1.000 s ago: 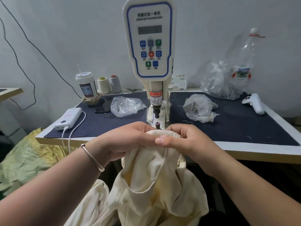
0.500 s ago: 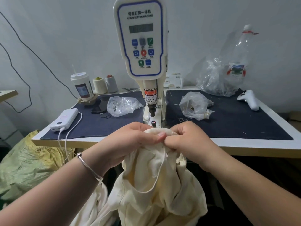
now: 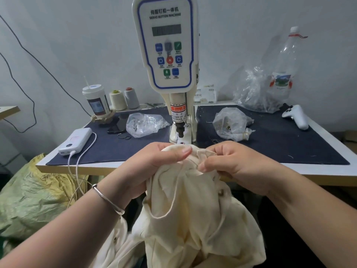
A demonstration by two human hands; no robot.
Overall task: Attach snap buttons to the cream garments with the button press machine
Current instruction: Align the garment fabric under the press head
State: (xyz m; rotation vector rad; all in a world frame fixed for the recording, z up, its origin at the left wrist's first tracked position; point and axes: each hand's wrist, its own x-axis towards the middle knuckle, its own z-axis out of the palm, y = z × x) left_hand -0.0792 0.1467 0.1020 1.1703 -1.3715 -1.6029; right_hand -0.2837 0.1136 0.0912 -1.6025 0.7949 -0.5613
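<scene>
A cream garment [image 3: 193, 219] hangs bunched from the table's front edge, just before the white button press machine [image 3: 167, 55]. My left hand [image 3: 154, 165] grips its top fold from the left, thumb lying over the cloth. My right hand [image 3: 231, 161] pinches a small folded corner of the same cloth between thumb and fingers. The press head [image 3: 180, 131] stands a little above and behind the fabric, with the lower die [image 3: 181, 143] just showing past it. A second cream piece [image 3: 116, 244] lies lower left.
Two clear bags of snap parts [image 3: 144, 124] [image 3: 230, 125] flank the machine on the dark mat [image 3: 280, 144]. A power bank [image 3: 76, 141], phone, cup [image 3: 95, 102] and thread cones sit left; a white controller [image 3: 296, 117], bottle and bigger bag sit right. A green sack [image 3: 34, 194] lies at floor left.
My hands have drawn slightly apart on the cloth, and the right hand now pinches a small folded corner. The garment stays in front of the press.
</scene>
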